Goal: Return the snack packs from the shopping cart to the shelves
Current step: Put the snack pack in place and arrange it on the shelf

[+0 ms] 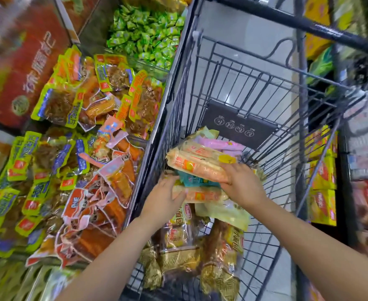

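Observation:
A wire shopping cart [263,98] stands in the middle, with a heap of snack packs in its basket. My right hand [242,183] grips a long orange-and-cream snack pack [197,162] at the top of the heap, thumb over its near end. My left hand [164,196] lies with fingers stretched onto a second orange pack [202,194] just below. A teal pack [190,179] shows between them. Pink and pale packs [220,143] lie behind, and brown-and-yellow bread packs [183,233] lie nearer me.
Left of the cart, open shelf bins hold yellow-edged and orange snack packs [74,153], with green wrapped candies [146,33] beyond. A red box [24,68] stands at far left. Yellow boxes [322,181] fill the shelves on the right. The cart handle [298,25] crosses the top.

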Demonstrator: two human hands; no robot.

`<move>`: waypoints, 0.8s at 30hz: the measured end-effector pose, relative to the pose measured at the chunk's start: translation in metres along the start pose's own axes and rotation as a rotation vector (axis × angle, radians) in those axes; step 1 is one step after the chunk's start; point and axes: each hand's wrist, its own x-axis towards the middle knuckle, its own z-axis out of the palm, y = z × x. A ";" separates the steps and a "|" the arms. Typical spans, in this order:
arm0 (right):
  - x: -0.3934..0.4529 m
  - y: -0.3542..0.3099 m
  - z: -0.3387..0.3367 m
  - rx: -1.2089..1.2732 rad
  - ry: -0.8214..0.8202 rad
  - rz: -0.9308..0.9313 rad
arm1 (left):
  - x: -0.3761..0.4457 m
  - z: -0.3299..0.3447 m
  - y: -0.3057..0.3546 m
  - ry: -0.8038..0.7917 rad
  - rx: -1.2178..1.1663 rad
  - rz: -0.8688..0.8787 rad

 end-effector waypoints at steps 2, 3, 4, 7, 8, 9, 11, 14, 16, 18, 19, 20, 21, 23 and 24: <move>-0.019 0.003 -0.005 0.062 0.072 -0.010 | -0.008 0.002 0.018 -0.023 -0.244 -0.089; -0.029 0.004 -0.008 0.080 0.108 -0.027 | -0.011 0.002 0.028 -0.032 -0.377 -0.127; -0.039 0.005 -0.011 0.087 0.141 -0.049 | -0.013 0.003 0.037 -0.029 -0.504 -0.159; -0.071 0.004 -0.025 0.116 0.248 -0.106 | -0.022 0.007 0.064 0.031 -0.813 -0.231; -0.082 0.003 -0.030 0.119 0.300 -0.120 | -0.026 0.008 0.074 0.064 -0.884 -0.259; -0.093 0.002 -0.036 0.118 0.361 -0.129 | -0.031 0.009 0.087 0.102 -0.943 -0.278; -0.114 0.000 -0.048 0.118 0.457 -0.152 | -0.043 0.009 0.115 0.180 -1.055 -0.294; -0.149 0.000 -0.069 0.112 0.534 -0.177 | -0.062 0.010 0.151 0.272 -1.211 -0.255; -0.176 0.007 -0.084 0.116 0.556 -0.181 | -0.077 0.011 0.171 0.328 -1.209 -0.187; -0.202 0.019 -0.097 0.128 0.571 -0.200 | -0.094 0.012 0.190 0.368 -1.162 -0.146; -0.216 0.026 -0.104 0.123 0.578 -0.223 | -0.105 0.012 0.200 0.375 -1.153 -0.109; -0.230 0.033 -0.112 0.101 0.581 -0.256 | -0.116 0.012 0.211 0.378 -1.147 -0.059; -0.244 0.041 -0.119 0.062 0.578 -0.290 | -0.129 0.011 0.222 0.382 -1.133 0.001; -0.273 0.058 -0.138 -0.017 0.578 -0.343 | -0.154 0.007 0.240 0.400 -1.079 0.133; -0.288 0.067 -0.148 -0.026 0.592 -0.340 | -0.165 0.005 0.247 0.402 -1.048 0.192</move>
